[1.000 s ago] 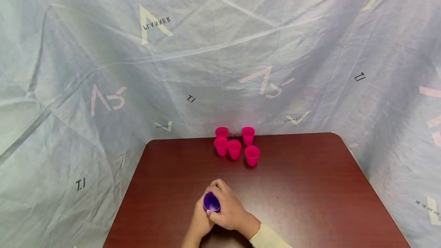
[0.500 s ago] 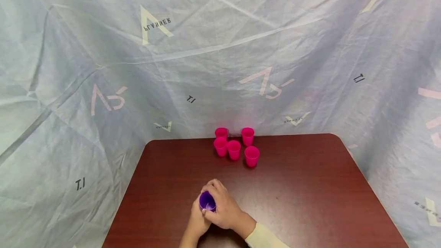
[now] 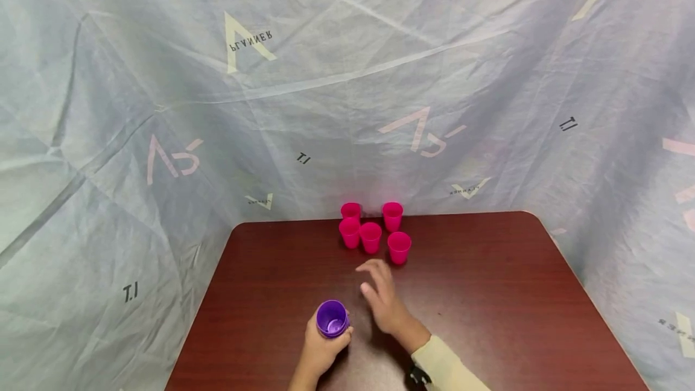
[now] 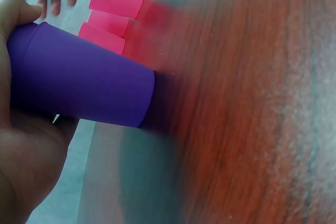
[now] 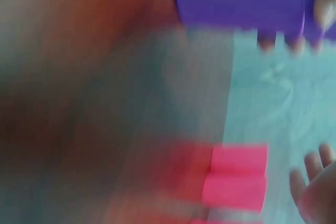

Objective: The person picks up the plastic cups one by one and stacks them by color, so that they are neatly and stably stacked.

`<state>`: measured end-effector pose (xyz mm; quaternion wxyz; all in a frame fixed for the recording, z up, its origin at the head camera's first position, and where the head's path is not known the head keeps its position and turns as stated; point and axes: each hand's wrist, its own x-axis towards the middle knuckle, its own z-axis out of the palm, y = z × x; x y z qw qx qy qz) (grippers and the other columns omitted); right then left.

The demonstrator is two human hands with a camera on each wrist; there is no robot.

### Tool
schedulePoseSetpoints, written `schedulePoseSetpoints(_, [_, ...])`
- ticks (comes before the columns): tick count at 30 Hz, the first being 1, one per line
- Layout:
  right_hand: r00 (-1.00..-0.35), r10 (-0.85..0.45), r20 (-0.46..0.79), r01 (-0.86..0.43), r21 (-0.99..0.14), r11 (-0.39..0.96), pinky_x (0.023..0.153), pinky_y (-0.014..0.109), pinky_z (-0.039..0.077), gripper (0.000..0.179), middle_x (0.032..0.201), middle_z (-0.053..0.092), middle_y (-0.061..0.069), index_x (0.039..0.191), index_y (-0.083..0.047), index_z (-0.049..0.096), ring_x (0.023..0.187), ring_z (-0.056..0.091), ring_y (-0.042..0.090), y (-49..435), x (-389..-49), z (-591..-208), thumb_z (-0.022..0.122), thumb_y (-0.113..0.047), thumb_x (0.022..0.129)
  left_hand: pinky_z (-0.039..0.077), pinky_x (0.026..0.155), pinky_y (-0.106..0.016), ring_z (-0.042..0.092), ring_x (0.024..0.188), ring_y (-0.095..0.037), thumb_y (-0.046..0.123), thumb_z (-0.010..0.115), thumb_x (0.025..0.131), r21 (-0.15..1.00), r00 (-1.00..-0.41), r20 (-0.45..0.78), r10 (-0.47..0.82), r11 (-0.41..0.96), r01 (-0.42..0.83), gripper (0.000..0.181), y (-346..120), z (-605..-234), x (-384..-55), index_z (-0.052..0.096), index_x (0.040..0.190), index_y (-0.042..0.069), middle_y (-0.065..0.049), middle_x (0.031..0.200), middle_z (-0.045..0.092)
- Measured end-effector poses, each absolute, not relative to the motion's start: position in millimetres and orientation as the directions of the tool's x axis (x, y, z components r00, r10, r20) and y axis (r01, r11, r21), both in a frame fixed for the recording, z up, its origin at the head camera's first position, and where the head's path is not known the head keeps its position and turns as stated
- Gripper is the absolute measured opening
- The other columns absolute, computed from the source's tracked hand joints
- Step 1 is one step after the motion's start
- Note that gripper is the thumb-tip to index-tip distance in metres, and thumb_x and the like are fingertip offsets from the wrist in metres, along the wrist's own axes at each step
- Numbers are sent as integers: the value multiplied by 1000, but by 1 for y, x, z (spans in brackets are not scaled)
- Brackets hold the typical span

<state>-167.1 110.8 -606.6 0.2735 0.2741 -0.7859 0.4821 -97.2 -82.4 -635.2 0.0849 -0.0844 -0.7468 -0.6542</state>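
A pale, creased fabric backdrop (image 3: pixel 326 77) printed with lettering hung behind a reddish-brown wood-grain tabletop (image 3: pixel 499 294). Toward twelve o'clock on it, near the far edge, five pink cups (image 3: pixel 371 240) stood upright, mouths up, in a loose cluster. The right hand (image 3: pixel 384 303), with a cream sleeve (image 3: pixel 447 364) on its arm, hung at two o'clock from the left hand (image 3: pixel 319 344), its fingers apart and slightly bent, gripping nothing. The left hand was wrapped around the purple cup stack (image 3: pixel 332 317), holding it mouth up near eight o'clock; whether its base met the wood could not be told. Judging by its layered rims, the purple nesting looked done, though the count was unclear; the pink cups appeared single and not yet stacked.
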Motion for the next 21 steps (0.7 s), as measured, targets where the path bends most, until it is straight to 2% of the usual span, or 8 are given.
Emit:
schedulePoseSetpoints(3, [-730,-71,679,-615,-608,501,100,53,43,33,124,61,19,123,1,66,117,56,35,130,-187,-606,60,-12,94,56,94,-21,73,98,-6,-4,89,72,965,-974,229,5,129,227,50,-82,-635,-97,71,114,17,-19,103,79])
schedulePoseSetpoints(5, [-778,-51,626,-526,-605,598,105,59,41,41,131,59,22,131,0,63,125,53,40,142,-200,-605,65,-16,93,56,94,-22,74,97,-7,-3,89,71,966,-975,223,3,130,221,50,-82,-635,-97,71,113,17,-16,103,79])
schedulePoseSetpoints(10, [-891,-83,445,-337,-529,779,122,71,29,67,159,43,26,154,-5,47,151,34,50,166,-228,-612,72,-23,95,56,95,-23,73,97,-7,-1,89,72,972,-980,195,27,131,197,48,-81,-635,-96,71,115,15,-23,107,77])
schedulePoseSetpoints(14, [-931,-113,348,-277,-467,840,125,72,23,74,170,31,24,162,-8,38,159,19,51,176,-239,-623,70,-29,99,57,96,-26,73,97,-8,-1,89,74,975,-983,179,44,124,183,48,-81,-635,-95,71,115,15,-27,109,76])
schedulePoseSetpoints(17, [-931,-135,339,-283,-435,855,126,69,26,66,168,34,24,161,-6,40,159,21,52,178,-243,-629,66,-25,103,58,95,-26,74,95,-9,-2,89,73,974,-981,187,42,119,191,48,-81,-635,-96,70,115,14,-27,108,76])
schedulePoseSetpoints(21, [-913,-164,374,-317,-395,863,121,61,40,56,160,45,23,156,-4,47,153,32,51,176,-250,-631,62,-14,104,57,94,-25,74,95,-8,-3,88,72,971,-979,204,19,125,205,49,-83,-633,-97,71,114,16,-28,107,76])
